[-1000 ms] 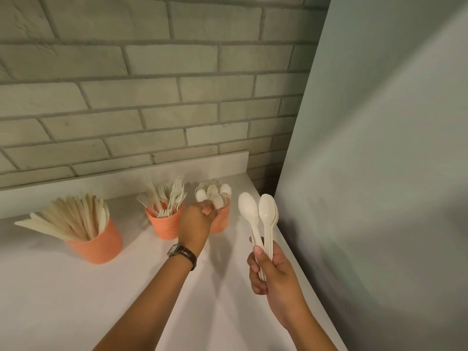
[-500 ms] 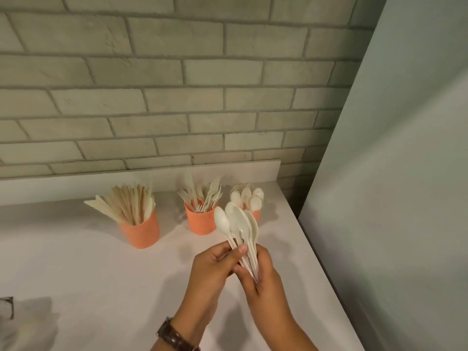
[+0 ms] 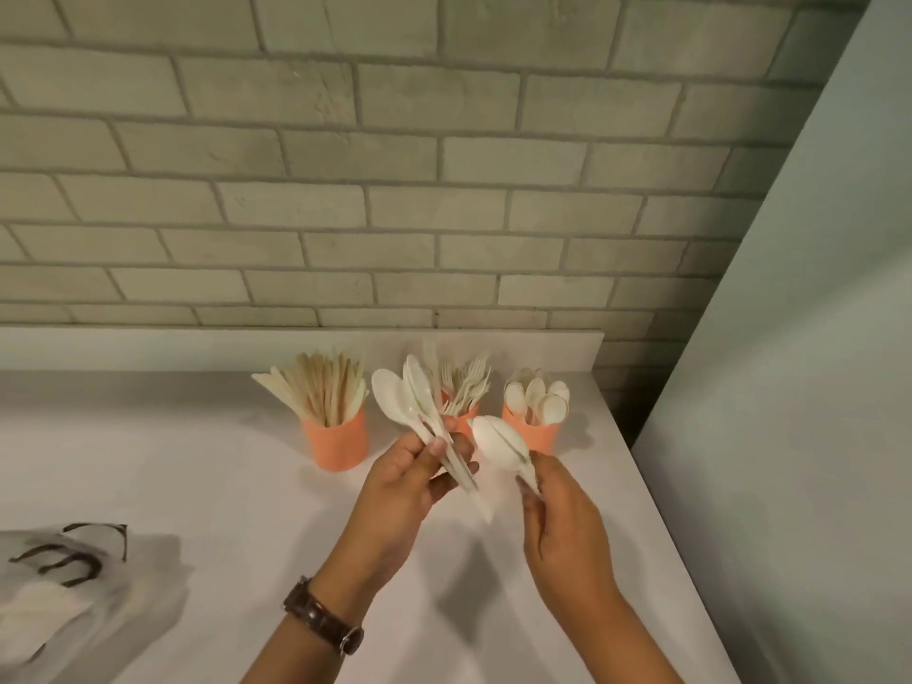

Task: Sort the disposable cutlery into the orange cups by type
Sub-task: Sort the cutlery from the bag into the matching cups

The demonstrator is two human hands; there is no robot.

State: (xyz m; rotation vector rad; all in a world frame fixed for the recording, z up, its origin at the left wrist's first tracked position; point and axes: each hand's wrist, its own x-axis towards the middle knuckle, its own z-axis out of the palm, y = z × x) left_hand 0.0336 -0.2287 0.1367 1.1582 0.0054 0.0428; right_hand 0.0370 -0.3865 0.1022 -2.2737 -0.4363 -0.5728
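Three orange cups stand in a row near the back of the white counter. The left cup (image 3: 336,444) holds knives, the middle cup (image 3: 460,421) holds forks and is partly hidden by my hands, the right cup (image 3: 538,434) holds small spoons. My left hand (image 3: 402,491) grips a bunch of white plastic spoons (image 3: 409,402) by their handles, bowls pointing up and left. My right hand (image 3: 567,515) pinches a couple of stacked white spoons (image 3: 498,441) by the handle, just in front of the spoon cup.
The white counter (image 3: 222,486) ends at a right edge beside a pale grey wall (image 3: 789,387). A brick wall and a low white backsplash (image 3: 148,348) run behind the cups. A translucent plastic bag (image 3: 74,585) with dark markings lies at the lower left.
The spoons were in one bunch with both hands on it; now they are split, most in my left hand and a couple in my right. The view has shifted left and nearer.
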